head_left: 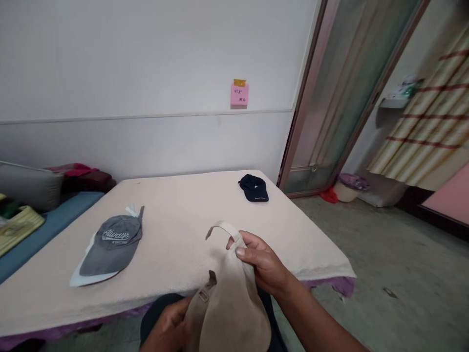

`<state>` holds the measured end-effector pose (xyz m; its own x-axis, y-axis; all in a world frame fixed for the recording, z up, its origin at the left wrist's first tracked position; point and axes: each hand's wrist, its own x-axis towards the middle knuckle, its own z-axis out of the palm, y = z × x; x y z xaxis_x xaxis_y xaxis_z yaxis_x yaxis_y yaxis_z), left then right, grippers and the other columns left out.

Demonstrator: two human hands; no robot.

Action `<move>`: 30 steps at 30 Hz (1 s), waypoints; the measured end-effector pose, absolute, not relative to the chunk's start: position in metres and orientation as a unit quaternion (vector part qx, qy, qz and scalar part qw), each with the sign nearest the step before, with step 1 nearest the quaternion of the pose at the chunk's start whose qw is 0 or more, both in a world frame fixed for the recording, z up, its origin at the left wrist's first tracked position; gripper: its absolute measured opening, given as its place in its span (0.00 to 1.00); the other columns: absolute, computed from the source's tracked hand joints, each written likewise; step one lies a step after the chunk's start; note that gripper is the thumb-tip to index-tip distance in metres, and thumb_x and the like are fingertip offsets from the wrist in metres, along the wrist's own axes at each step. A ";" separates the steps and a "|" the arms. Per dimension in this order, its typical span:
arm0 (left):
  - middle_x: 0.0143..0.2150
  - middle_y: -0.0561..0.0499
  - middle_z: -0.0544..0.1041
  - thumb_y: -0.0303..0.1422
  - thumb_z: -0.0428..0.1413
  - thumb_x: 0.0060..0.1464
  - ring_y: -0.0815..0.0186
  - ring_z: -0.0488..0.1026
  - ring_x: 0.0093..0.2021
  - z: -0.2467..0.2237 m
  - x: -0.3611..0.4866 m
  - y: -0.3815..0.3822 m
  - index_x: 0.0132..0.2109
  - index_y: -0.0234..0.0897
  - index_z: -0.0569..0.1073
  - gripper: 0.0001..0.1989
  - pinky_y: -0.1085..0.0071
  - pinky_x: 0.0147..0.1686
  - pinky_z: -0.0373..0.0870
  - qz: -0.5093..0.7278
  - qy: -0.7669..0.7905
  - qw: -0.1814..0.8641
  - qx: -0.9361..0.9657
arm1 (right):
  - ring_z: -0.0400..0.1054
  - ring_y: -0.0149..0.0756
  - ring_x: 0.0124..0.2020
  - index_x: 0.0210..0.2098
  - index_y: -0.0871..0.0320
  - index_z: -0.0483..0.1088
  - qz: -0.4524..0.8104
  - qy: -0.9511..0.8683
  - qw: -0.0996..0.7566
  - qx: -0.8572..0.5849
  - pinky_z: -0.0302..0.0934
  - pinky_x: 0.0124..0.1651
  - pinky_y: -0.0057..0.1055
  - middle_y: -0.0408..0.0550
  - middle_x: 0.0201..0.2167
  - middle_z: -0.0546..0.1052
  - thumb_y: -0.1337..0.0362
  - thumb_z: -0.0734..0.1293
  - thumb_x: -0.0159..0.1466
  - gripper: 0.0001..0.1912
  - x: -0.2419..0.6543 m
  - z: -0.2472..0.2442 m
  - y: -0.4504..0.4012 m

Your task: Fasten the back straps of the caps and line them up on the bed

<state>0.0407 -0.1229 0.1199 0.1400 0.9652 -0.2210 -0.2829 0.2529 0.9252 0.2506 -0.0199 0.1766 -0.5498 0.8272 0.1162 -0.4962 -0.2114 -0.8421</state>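
Observation:
A beige cap (234,303) is held low in front of me, above my lap, its back strap hanging loose and curving up to the left. My right hand (262,261) pinches the cap where the strap joins it. On the cap's left edge, beside a metal buckle, my left hand (172,325) is closed round the fabric. A grey cap (116,244) with white lettering lies on top of a light-coloured cap (86,275) at the left of the bed. Farther back on the right sits a navy cap (254,188).
The bed (176,205) has a pale cover over purple cloth. A grey cushion (31,185) and folded fabrics lie at the far left. A pink note (239,94) is taped to the wall. Right of the bed are a sliding door (330,98) and a bin (348,189).

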 end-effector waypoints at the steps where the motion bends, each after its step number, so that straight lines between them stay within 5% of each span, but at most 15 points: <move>1: 0.32 0.45 0.82 0.45 0.66 0.40 0.51 0.76 0.35 0.128 0.045 -0.119 0.38 0.37 0.82 0.19 0.63 0.34 0.70 0.457 0.456 0.658 0.389 | 0.64 0.29 0.24 0.34 0.60 0.72 0.755 -0.456 0.434 -0.183 0.57 0.29 0.25 0.43 0.26 0.73 0.62 0.72 0.55 0.10 0.252 0.178 -0.022; 10: 0.35 0.49 0.81 0.34 0.64 0.45 0.58 0.75 0.36 0.155 0.046 -0.118 0.45 0.41 0.79 0.16 0.68 0.36 0.69 0.512 0.446 0.657 0.327 | 0.65 0.34 0.32 0.34 0.61 0.72 0.689 -0.572 0.398 -0.198 0.57 0.37 0.29 0.47 0.30 0.73 0.64 0.70 0.55 0.09 0.284 0.188 -0.026; 14: 0.33 0.50 0.79 0.38 0.63 0.45 0.58 0.74 0.35 0.161 0.049 -0.123 0.39 0.39 0.79 0.13 0.70 0.36 0.68 0.551 0.453 0.634 0.299 | 0.61 0.31 0.29 0.36 0.60 0.71 0.691 -0.592 0.354 -0.217 0.54 0.31 0.26 0.45 0.30 0.70 0.62 0.70 0.56 0.10 0.298 0.191 -0.028; 23: 0.24 0.52 0.72 0.42 0.62 0.43 0.62 0.65 0.29 0.182 0.063 -0.130 0.28 0.40 0.77 0.11 0.73 0.28 0.65 0.552 0.464 0.615 0.320 | 0.64 0.34 0.33 0.40 0.61 0.72 0.696 -0.598 0.339 -0.209 0.55 0.37 0.30 0.48 0.29 0.72 0.59 0.68 0.61 0.13 0.305 0.201 -0.043; 30: 0.22 0.55 0.67 0.37 0.60 0.45 0.69 0.59 0.23 0.179 0.071 -0.132 0.25 0.37 0.73 0.09 0.75 0.24 0.59 0.506 0.471 0.646 0.323 | 0.57 0.24 0.17 0.39 0.58 0.70 0.748 -0.505 0.390 -0.182 0.51 0.23 0.25 0.42 0.23 0.70 0.65 0.68 0.60 0.07 0.300 0.224 -0.046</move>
